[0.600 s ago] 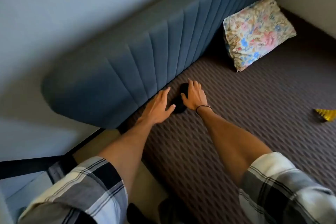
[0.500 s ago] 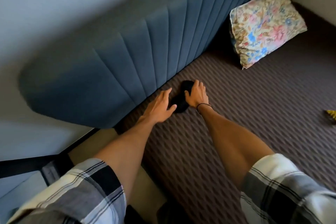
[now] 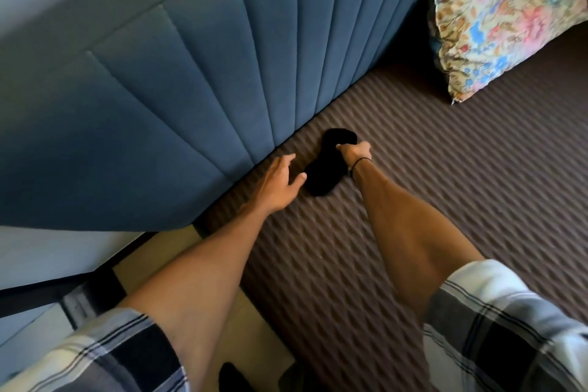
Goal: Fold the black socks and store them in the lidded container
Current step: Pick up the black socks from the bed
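Note:
A black sock (image 3: 327, 167) lies on the brown ribbed bed cover (image 3: 445, 188), close to the blue padded headboard (image 3: 197, 80). My right hand (image 3: 355, 152) is curled over the sock's right edge, fingers pinching the fabric; a thin black band circles that wrist. To the sock's left my left hand (image 3: 277, 183) hovers with fingers spread, its thumb tip nearly touching the sock's lower end. No lidded container is in view.
A floral pillow (image 3: 506, 16) leans at the back right against the headboard. The bed's left edge drops to a pale floor (image 3: 165, 251) near the wall. Dark shapes (image 3: 232, 379) show at the bottom, between my plaid sleeves.
My right hand went from lying flat on the sock to closing its fingers on the sock's edge. The left hand has drawn slightly away to the left. The camera has tilted closer.

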